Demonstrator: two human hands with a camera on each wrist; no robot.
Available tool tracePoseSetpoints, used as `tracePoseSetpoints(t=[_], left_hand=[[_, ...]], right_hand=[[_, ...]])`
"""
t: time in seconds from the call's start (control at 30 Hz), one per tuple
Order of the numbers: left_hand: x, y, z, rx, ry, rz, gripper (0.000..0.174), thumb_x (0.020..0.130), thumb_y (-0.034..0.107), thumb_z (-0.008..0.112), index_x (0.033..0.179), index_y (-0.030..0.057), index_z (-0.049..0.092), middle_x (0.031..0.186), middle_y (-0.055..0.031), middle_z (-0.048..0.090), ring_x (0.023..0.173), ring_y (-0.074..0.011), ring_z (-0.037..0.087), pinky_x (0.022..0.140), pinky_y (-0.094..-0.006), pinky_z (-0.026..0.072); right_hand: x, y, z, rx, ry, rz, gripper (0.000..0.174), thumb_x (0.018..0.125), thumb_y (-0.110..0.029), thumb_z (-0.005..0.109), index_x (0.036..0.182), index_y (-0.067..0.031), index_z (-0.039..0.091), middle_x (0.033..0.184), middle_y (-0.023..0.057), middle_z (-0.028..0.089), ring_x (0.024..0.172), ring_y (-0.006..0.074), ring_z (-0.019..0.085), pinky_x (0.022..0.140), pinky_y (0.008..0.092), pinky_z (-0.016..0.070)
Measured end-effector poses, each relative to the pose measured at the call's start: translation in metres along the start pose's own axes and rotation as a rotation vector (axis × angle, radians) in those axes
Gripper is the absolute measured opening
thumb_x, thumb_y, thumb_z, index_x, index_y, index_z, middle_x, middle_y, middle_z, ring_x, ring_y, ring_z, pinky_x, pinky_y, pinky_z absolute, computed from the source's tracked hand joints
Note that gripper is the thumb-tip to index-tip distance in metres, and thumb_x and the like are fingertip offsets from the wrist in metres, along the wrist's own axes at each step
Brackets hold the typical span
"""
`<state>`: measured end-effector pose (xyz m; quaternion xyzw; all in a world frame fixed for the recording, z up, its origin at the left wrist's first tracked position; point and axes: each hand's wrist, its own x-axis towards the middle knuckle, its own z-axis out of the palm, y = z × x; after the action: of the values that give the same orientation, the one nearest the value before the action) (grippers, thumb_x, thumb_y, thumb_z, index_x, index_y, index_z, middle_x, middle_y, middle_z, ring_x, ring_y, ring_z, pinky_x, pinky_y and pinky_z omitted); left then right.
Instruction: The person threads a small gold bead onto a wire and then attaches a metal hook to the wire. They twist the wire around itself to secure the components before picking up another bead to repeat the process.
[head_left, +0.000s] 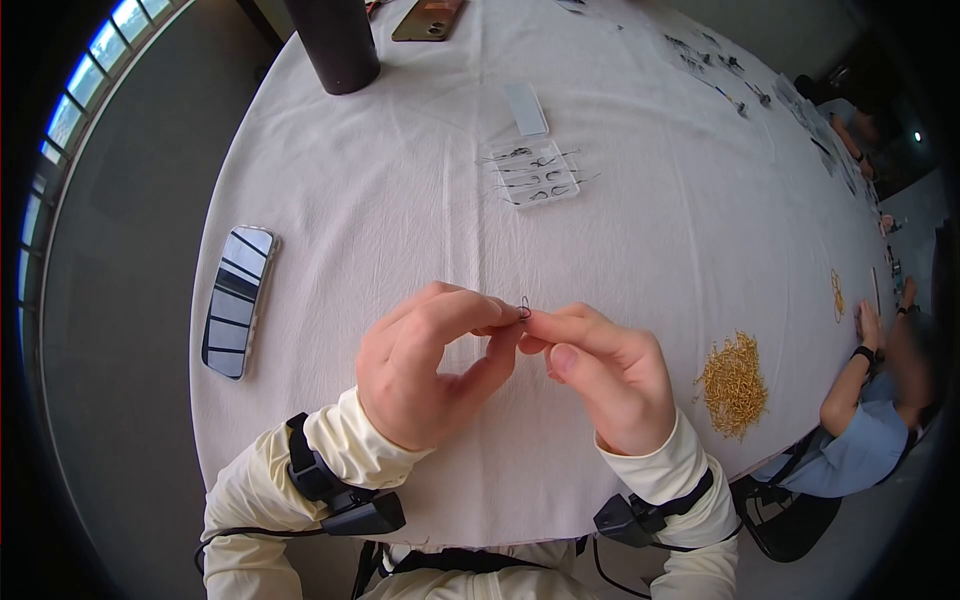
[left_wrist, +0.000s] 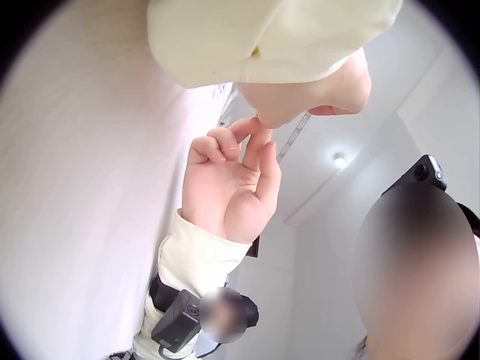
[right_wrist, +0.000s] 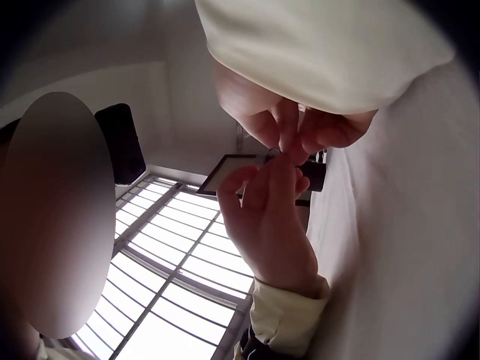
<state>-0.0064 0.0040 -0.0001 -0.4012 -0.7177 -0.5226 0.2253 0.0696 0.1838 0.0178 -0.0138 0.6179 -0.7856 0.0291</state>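
In the head view, my left hand pinches a small dark loop, thin as wire or cord, between thumb and index fingertips. My right hand meets it from the other side, its index fingertip touching near the base of the loop. The right thumb stands apart from that finger. Both hands are raised over the white cloth. In the left wrist view the right hand shows its palm, with some fingers bent. The left hand appears in the right wrist view, fingertips against those of the right.
Beyond the hands lies a clear divided box of dark curved pieces with thin strands; its lid is behind. A phone lies left, a pile of small gold-coloured pieces right. A dark tumbler stands far left. Another person sits at right.
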Motion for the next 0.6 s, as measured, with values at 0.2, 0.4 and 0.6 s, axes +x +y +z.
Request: tracePoseSetpoints(t=[0.2,0.4,0.6], left_hand=[[-0.001,-0.002,-0.001,-0.269,-0.040,-0.348,0.038,0.081,-0.008,0.073,0.109,0.0010,0.050,0.089,-0.0101,0.071,0.077,-0.0166,0.070,0.070,-0.0276,0.0572],[0.003,0.001,-0.004,-0.445,-0.186,-0.562,0.042,0.083,-0.010,0.069,0.111,0.0053,0.040,0.092,-0.0090,0.067,0.084,-0.0127,0.066,0.077,-0.0266,0.0532],[0.001,0.002,-0.002,-0.537,-0.151,-0.618,0.040,0.085,-0.010,0.069,0.110,0.0053,0.042,0.095,-0.0082,0.066,0.089,-0.0137,0.066,0.079,-0.0274,0.0537]], right_hand=[[0.003,-0.001,0.003,-0.103,0.070,-0.017,0.024,0.096,-0.001,0.060,0.118,0.0056,0.069,0.106,0.0118,0.068,0.093,0.0146,0.065,0.082,0.0261,0.0507],[0.007,-0.008,-0.006,-0.680,0.192,-0.254,0.007,0.086,-0.002,0.071,0.091,-0.0029,0.075,0.077,0.0030,0.066,0.061,0.0081,0.052,0.055,0.0251,0.0431],[0.008,-0.008,-0.001,-0.737,0.184,-0.359,0.009,0.084,0.001,0.072,0.092,-0.0027,0.075,0.081,0.0043,0.066,0.064,0.0112,0.056,0.058,0.0255,0.0466]])
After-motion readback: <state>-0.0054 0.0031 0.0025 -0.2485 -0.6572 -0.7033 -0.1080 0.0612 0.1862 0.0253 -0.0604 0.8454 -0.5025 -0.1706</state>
